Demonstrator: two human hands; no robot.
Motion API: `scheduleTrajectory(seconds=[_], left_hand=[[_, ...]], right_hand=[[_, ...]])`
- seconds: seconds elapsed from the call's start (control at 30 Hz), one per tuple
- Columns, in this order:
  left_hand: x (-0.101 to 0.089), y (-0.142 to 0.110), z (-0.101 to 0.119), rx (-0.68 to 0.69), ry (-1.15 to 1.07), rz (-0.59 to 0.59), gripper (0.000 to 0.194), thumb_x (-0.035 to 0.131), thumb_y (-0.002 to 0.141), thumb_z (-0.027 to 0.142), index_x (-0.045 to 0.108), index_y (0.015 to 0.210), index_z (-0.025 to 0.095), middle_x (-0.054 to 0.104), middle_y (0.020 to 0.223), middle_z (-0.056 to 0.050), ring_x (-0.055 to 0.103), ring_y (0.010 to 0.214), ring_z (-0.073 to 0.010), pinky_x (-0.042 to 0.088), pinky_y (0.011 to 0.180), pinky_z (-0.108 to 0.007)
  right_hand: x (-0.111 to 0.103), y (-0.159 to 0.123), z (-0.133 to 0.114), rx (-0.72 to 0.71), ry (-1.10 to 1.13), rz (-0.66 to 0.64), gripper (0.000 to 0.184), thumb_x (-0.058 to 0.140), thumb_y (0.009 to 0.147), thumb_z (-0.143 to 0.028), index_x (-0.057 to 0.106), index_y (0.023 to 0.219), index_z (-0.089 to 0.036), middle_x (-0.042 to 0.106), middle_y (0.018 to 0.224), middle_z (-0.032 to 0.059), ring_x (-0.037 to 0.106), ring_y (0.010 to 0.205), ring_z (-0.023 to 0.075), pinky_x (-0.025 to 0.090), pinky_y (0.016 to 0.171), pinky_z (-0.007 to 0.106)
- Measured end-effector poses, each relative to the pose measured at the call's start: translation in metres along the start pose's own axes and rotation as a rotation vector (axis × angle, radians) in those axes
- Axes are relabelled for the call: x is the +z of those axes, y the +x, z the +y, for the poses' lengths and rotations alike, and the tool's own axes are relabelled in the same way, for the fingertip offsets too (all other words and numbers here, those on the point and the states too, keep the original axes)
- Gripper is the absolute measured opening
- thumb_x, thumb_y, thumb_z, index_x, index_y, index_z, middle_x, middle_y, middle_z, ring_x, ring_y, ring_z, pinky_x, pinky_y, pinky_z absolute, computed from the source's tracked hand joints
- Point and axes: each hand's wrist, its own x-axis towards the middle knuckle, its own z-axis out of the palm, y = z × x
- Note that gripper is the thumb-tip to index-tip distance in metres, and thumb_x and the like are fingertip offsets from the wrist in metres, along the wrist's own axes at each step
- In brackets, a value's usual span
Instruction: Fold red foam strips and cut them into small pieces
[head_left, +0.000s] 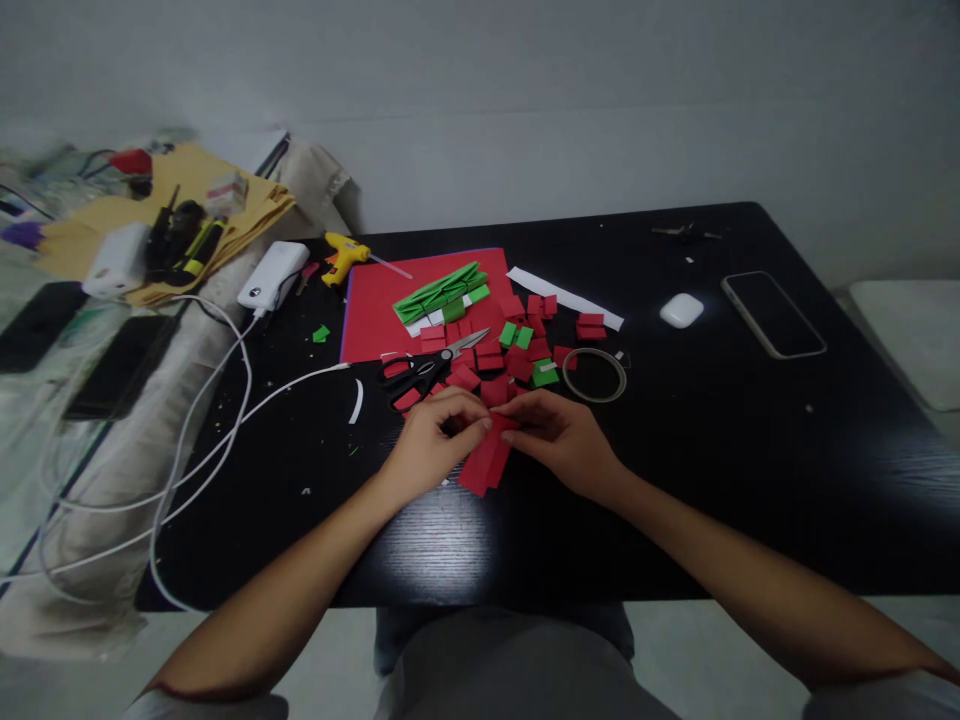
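Between my two hands is a folded red paper strip (484, 465), its two layers hanging toward me above the black table. My left hand (442, 435) pinches its upper left edge between thumb and fingers. From the other side, my right hand (559, 440) pinches the upper right edge. Just beyond my fingers lie several small folded red paper pieces (517, 362) and a few folded green paper pieces (545, 374). Black-handled scissors (427, 368) rest to the left, blades pointing away to the right. A roll of clear tape (595, 376) lies right of the pile.
Behind the pile, green folded paper strips (442, 295) lie on a red sheet (375, 320). A yellow glue gun (344, 258) and white power bank (273, 276) sit at the back left, with a white cable (244, 390) looping down. A phone (772, 315) and white earbud case (682, 311) are right.
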Motion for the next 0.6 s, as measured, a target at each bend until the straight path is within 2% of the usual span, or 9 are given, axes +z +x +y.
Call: scheduleTrajectory(seconds=[0.13,0.37,0.6], left_hand=[[0.0013,-0.0005,-0.0001,0.002,-0.007,0.001,0.012,0.068,0.091,0.025,0.074,0.083,0.018,0.071,0.090,-0.006,0.065,0.085,-0.0190,0.049,0.076,-0.032],[0.0033,-0.0007,0.0007,-0.042,-0.074,-0.008,0.013,0.068,0.089,0.024,0.074,0.079,0.017,0.070,0.088,-0.006,0.065,0.084,-0.0191,0.049,0.076,-0.032],[-0.0007,0.0006,0.0022,-0.049,-0.067,-0.063,0.015,0.067,0.089,0.025,0.075,0.081,0.017,0.071,0.089,-0.007,0.066,0.084,-0.0196,0.049,0.076,-0.033]], right_hand=[[0.0012,-0.0019,-0.0003,-0.050,-0.146,0.008,0.027,0.083,0.079,-0.019,0.075,0.105,-0.023,0.078,0.104,0.0039,0.077,0.096,0.0178,0.065,0.084,0.029],[0.0019,-0.0043,-0.0031,-0.145,-0.352,0.013,0.022,0.075,0.085,-0.018,0.076,0.106,-0.023,0.079,0.099,0.0039,0.077,0.087,0.0171,0.065,0.078,0.027],[-0.0008,-0.0028,-0.0075,-0.233,-0.390,-0.005,0.012,0.073,0.089,-0.018,0.078,0.099,-0.023,0.081,0.103,0.0050,0.079,0.093,0.0191,0.065,0.081,0.028]])
